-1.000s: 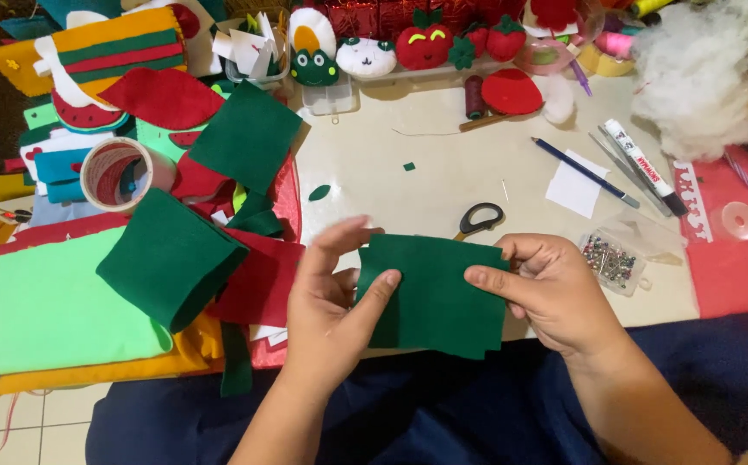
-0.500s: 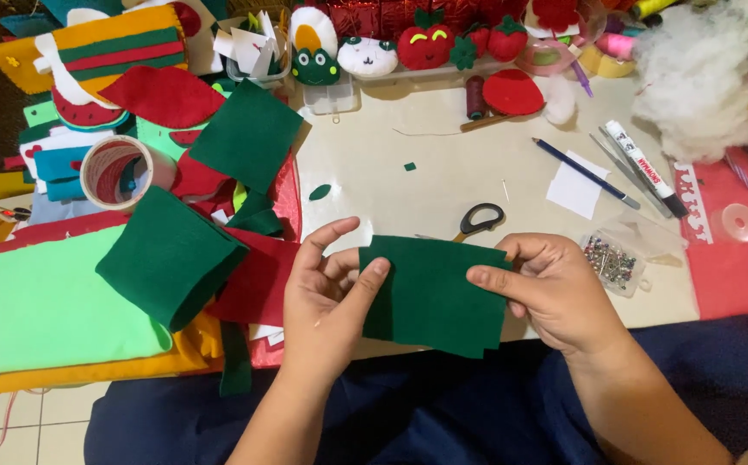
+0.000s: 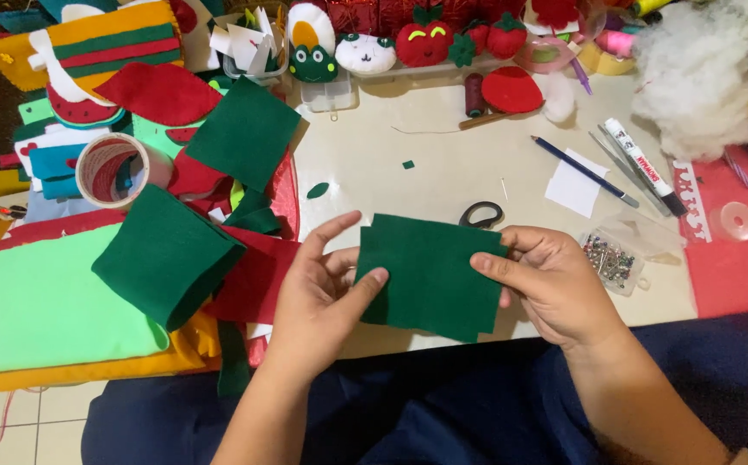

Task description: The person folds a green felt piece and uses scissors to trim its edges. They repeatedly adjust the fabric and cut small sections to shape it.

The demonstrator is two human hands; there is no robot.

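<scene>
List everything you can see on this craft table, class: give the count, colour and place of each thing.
felt piece: one, dark green, held in both hands
scissors: one, black handles, just behind the felt piece
folded felt: one, dark green, left pile
light green sheet: one, far left
tape roll: one, pale, left
pencil: one, blue, right of centre
pin box: one, clear, right
stuffing: one heap, white, top right
left hand: pinching the left edge
right hand: pinching the right edge
</scene>
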